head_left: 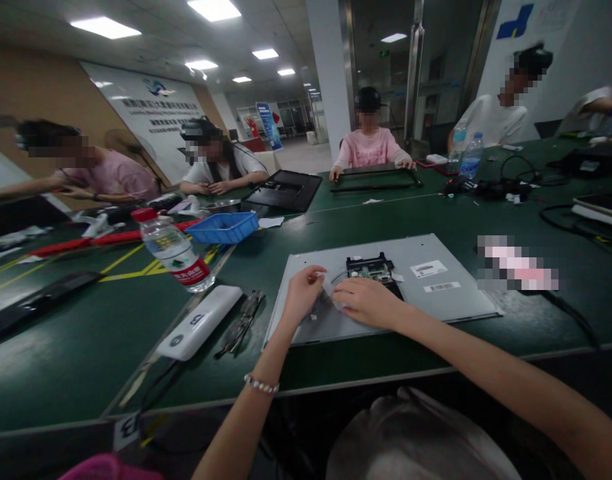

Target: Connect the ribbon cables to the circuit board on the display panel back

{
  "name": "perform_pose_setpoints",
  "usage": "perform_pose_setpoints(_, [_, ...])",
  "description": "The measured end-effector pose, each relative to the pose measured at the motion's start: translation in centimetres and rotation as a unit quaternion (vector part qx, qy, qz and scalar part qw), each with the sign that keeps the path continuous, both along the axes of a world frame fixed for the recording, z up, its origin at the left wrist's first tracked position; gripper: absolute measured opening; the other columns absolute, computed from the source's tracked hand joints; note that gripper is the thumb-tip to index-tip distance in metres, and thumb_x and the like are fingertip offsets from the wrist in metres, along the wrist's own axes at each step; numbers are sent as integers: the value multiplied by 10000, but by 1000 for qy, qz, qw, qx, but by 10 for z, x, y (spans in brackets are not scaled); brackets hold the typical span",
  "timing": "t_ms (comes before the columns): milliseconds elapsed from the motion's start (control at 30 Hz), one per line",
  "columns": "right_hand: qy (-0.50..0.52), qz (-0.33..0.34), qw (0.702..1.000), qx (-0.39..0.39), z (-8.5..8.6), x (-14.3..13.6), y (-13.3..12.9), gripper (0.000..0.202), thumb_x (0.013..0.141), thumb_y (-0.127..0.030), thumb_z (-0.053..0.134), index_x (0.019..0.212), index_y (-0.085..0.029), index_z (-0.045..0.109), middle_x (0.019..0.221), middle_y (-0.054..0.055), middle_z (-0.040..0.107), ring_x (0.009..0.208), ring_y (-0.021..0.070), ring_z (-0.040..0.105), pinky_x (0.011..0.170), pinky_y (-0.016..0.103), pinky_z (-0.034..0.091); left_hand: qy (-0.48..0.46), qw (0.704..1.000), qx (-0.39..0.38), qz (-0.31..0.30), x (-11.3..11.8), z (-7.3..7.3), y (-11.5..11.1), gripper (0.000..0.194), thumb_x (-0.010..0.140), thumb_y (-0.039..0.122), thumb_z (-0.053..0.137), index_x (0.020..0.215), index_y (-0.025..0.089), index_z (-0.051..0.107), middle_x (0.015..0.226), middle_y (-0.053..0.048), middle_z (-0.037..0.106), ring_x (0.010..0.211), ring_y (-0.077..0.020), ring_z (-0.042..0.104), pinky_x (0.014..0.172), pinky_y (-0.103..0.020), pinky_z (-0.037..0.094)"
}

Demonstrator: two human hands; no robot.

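Observation:
A flat silver-grey display panel lies back side up on the table before me. My left hand is over its left part, thumb and fingers pinched on a translucent whitish strip that looks like tape or film. My right hand rests over the panel's middle, its fingers curled at the strip's other side; the exact grip is partly hidden. Just beyond the right hand, a green circuit board sits in a black frame on the panel, with thin cables running toward the left hand. White labels are stuck on the right.
Left of the panel are eyeglasses, a white power bank with a cable, a water bottle and a blue tray. Across the table, a person holds a black frame; a black cover lies nearby. Other people sit around.

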State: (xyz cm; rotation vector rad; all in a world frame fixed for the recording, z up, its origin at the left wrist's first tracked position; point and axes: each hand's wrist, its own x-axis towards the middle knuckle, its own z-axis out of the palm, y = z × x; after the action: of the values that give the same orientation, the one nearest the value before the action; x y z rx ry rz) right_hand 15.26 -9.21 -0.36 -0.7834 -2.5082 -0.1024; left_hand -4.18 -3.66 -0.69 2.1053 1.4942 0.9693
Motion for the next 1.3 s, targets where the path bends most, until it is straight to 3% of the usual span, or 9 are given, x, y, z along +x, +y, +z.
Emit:
perform_pose_setpoints(300, [-17,17,999,-47,-2,-2,-1,191,906,-239,485,1002,-128,608,1026,120,633,989,207,570,874,342,439,107,993,42,37,-2,-9,3,207,822,194,482,972,181,624,736,-9,610,707,-162,582,713,-269,438])
perform_pose_setpoints(467, [-42,21,998,-34,-4,-4,-3,224,919,-270,464,977,-117,617,973,119,651,979,213,569,912,358,407,122,981,142,48,2,1,-6,264,821,151,497,1075,175,566,1063,-75,566,929,-186,571,880,-321,432])
perform_pose_setpoints(533, [-54,28,998,-22,-4,-5,-3,227,917,-270,466,971,-114,622,953,118,662,968,216,571,934,366,389,141,974,175,23,5,6,-11,238,839,147,475,1057,181,563,1073,-72,556,1003,-196,543,920,-330,413])
perform_pose_setpoints(700, [-71,29,997,-3,-8,-8,-2,229,917,-257,459,959,-108,628,940,110,680,927,211,581,963,371,357,233,962,135,-37,9,8,-18,174,824,140,480,958,171,585,970,-63,603,950,-205,552,875,-326,423])
perform_pose_setpoints(933, [-87,20,996,-1,-7,-9,-7,243,921,-278,447,927,-116,628,918,103,681,910,213,580,959,376,346,313,941,131,8,8,12,-30,134,826,238,505,869,203,627,958,-66,646,1034,-257,525,945,-432,335])
perform_pose_setpoints(1133, [-116,18,993,-2,0,-10,-14,279,904,-329,477,937,-92,621,931,133,668,910,237,571,888,371,386,349,926,144,2,10,14,-35,163,844,261,481,877,195,627,948,-72,645,1055,-262,521,1037,-518,202])
perform_pose_setpoints(1300, [-119,23,992,-21,7,-9,-20,313,891,-365,496,964,-86,616,936,143,668,936,248,573,902,382,392,382,916,120,-11,13,12,-32,170,856,262,470,876,164,607,887,-81,635,886,-222,582,978,-411,326])
